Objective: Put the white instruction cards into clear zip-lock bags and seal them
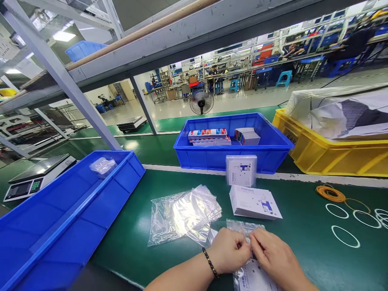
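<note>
Clear plastic bag (239,226): lay at the lower centre of the frame, under both hands; a white printed booklet (255,278) showed below them, though how far inside it sat could not be told.
Left hand (232,249): fingers were curled, thumb and forefinger pinching the film.
Right hand (274,251): thumb and fingertips were drawn together, pinching film just beside the left.
Handling: in judgement, light, level pinches and a flat, square booklet suited the thin film best.
Booklet stack (256,202): stood right of centre, near the knuckles; careful elbow and wrist clearance appeared advisable.
Loose bags (189,212): lay fanned left of centre, likely to cling together.
</note>
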{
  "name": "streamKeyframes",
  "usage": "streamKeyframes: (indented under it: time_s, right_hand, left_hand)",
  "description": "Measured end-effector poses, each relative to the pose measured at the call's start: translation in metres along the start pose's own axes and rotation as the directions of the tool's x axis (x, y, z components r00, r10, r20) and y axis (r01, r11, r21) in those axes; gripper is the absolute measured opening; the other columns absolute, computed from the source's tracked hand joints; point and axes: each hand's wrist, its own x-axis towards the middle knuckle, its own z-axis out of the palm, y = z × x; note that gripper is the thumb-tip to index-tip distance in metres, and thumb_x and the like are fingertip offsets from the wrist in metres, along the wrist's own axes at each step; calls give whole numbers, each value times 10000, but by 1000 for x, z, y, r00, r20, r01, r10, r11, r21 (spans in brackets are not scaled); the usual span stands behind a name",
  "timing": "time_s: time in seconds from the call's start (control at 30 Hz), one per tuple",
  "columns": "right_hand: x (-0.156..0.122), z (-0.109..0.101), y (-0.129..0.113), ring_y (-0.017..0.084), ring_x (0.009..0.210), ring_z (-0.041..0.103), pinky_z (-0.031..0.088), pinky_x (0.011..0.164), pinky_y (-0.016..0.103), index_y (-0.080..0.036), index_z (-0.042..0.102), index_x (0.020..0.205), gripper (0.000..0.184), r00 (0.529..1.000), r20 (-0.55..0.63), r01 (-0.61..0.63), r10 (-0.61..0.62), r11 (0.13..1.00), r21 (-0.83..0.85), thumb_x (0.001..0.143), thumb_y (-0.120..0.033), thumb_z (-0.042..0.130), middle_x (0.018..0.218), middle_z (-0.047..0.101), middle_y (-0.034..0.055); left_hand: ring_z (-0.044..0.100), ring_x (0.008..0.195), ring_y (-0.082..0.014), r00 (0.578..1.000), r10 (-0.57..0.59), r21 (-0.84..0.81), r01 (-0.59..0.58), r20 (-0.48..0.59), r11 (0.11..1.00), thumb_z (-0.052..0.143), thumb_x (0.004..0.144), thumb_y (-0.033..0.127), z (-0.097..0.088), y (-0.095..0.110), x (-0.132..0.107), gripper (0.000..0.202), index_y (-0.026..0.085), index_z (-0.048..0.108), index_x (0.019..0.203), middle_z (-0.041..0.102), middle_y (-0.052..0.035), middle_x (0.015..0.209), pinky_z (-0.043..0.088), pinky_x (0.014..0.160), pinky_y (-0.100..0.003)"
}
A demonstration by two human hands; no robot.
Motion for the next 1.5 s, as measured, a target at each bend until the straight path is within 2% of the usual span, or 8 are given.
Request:
streamKeyframes:
  time_s: [0.37, 0.5, 0.6, 0.7, 0.87, 1.1, 1.3, 1.5]
  right_hand:
    - [0, -6, 1, 153, 607, 598, 494, 557, 256, -207, 567, 865, 186, 982, -30, 187, -184, 971, 152, 866, -202, 381, 698, 618, 38]
    - [2, -16, 7, 143, 563, 597, 483, 517, 235, -221, 563, 788, 237, 988, 136, 19, -72, 934, 358, 884, -220, 346, 640, 626, 10]
    - [6, -28, 9, 140, 553, 572, 468, 516, 235, -222, 534, 687, 306, 942, 332, -128, -35, 881, 456, 895, -277, 318, 613, 603, -2]
    - [10, -37, 11, 135, 509, 512, 430, 480, 233, -214, 459, 575, 357, 904, 427, -195, -14, 875, 443, 876, -378, 359, 546, 539, -15]
    - [11, -43, 24, 134, 515, 513, 435, 470, 230, -211, 464, 535, 396, 945, 328, -172, 19, 878, 446, 852, -440, 401, 565, 523, -1]
    - [-2, -11, 64, 289, 1064, 532, 492, 792, 429, -205, 572, 1109, 389, 982, -91, -169, 165, 985, -38, 839, -416, 387, 1174, 562, 122]
    - [-5, -2, 77, 256, 1004, 595, 437, 883, 483, -221, 649, 974, 336, 992, -100, -94, 77, 979, -179, 852, -295, 345, 1005, 685, 61]
    - [-1, -26, 56, 237, 899, 633, 504, 801, 426, -216, 655, 931, 255, 976, -202, -81, 85, 996, 26, 832, -245, 421, 944, 695, 78]
  left_hand:
    - [309, 343, -75, 956, -292, -454, 274, 31, 848, 421, 706, 301, -17, -3, 9, 255, 170, 466, 492, 372, 54, 371, 263, 389, -209]
    - [516, 651, -149, 934, 167, -224, -244, -315, 943, 471, 721, 303, -31, 2, 3, 177, 158, 567, 682, 595, -45, 671, 415, 653, -287]
    - [522, 842, -186, 874, 463, 14, -467, -147, 884, 508, 708, 223, -38, 5, -2, 146, 180, 614, 798, 637, -51, 771, 366, 840, -342]
    - [519, 757, -169, 924, 381, 102, -381, 26, 919, 547, 688, 184, -42, 4, -2, 85, 181, 619, 732, 608, -22, 644, 380, 785, -304]
    - [473, 674, -136, 947, 320, 97, -319, 3, 943, 517, 690, 145, -46, 3, 1, 75, 166, 573, 645, 573, -9, 646, 376, 704, -252]
    - [410, 546, -93, 998, 62, -225, -58, 11, 973, 461, 749, 261, -39, -4, 6, 197, 141, 545, 617, 454, 34, 549, 317, 538, -206]
    - [332, 434, -64, 999, -9, -391, 27, 46, 920, 480, 741, 509, -34, -4, 8, 397, 132, 549, 640, 375, 67, 451, 266, 459, -202]
    - [261, 324, -40, 987, -138, -582, 158, 78, 797, 381, 636, 762, -26, -7, 12, 649, 132, 534, 616, 356, 78, 379, 195, 370, -198]
